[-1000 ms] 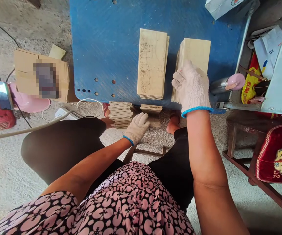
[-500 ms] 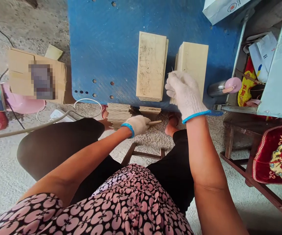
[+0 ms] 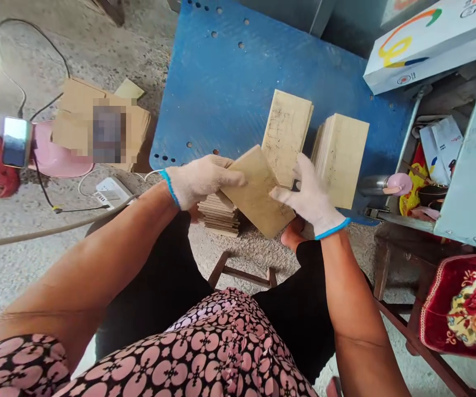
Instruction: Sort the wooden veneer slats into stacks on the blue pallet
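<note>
Both my hands wear white knit gloves with blue cuffs. My left hand (image 3: 203, 179) grips the left end of a thin tan wooden board (image 3: 258, 193), held tilted above my knees. My right hand (image 3: 310, 196) pinches the same board at its right edge. Behind it, on the blue table (image 3: 230, 88), lie a flat pile of boards (image 3: 286, 132) and a second stack of boards (image 3: 341, 157) to its right. A lower stack of boards (image 3: 219, 215) sits on the floor under the table's front edge, partly hidden by my left hand.
A cardboard box (image 3: 101, 129), a pink basin (image 3: 54, 157), a phone (image 3: 16, 141), a power strip (image 3: 108, 193) and cables lie on the concrete floor at left. A white carton (image 3: 428, 44), a pink-lidded flask (image 3: 382, 184) and a red cushion (image 3: 461, 298) on a wooden bench are at right.
My left hand lifted a board from the floor stack up in front of me. My right hand left the right table stack and took hold of the board's other edge. The view tilted.
</note>
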`<state>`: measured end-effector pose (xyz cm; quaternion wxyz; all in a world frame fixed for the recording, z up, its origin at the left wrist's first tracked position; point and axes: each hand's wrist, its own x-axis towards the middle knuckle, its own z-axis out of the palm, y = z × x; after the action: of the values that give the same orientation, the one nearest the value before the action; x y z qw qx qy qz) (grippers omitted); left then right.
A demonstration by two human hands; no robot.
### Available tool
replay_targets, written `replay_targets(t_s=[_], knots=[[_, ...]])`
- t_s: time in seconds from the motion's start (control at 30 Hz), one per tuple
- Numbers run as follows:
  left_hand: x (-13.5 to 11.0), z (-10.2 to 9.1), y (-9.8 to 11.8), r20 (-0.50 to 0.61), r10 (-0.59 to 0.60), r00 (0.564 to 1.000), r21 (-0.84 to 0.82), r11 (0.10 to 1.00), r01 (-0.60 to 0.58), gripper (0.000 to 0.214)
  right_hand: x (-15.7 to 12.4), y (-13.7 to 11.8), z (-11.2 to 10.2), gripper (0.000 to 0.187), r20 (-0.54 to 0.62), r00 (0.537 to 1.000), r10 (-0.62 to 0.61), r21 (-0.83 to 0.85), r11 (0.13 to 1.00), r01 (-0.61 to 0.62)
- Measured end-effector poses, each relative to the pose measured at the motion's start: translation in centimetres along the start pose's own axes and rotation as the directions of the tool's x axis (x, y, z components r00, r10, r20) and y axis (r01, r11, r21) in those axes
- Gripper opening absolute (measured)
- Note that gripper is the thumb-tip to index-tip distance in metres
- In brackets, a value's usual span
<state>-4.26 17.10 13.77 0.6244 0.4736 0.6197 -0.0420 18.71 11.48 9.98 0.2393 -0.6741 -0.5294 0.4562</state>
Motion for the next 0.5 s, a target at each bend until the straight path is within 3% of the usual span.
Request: replay_targets(t_s=[0.1,0.23,0.37,0.5], knots=[[0.8,-0.8,0.2,-0.021,0.019,1.0,-0.022,1.0,-0.02,0.041,-0.7,-0.6,1.9,0.128,0.051,0.998,-0.028,-0.272,0.961,0.04],[1.4,-1.2,0.7,-0.028,0.066,0.997,-0.088,0.994,-0.068,0.037,-1.9,-1.4,4.1,0.145,0.056,0.996,-0.068,-0.473,0.877,0.087],[1.6,-1.3,1.1,0.044,0.061,0.997,-0.222,0.974,-0.05,0.023,-2.9,-1.8,5.3,0.142,0.015,0.993,-0.116,-0.562,0.821,0.105],[1.3,-1.4,1.3,0.019,0.06,0.998,-0.332,0.942,-0.051,0.019,-3.1,-2.2,5.7,0.131,-0.019,0.993,-0.119,-0.537,0.839,0.091]])
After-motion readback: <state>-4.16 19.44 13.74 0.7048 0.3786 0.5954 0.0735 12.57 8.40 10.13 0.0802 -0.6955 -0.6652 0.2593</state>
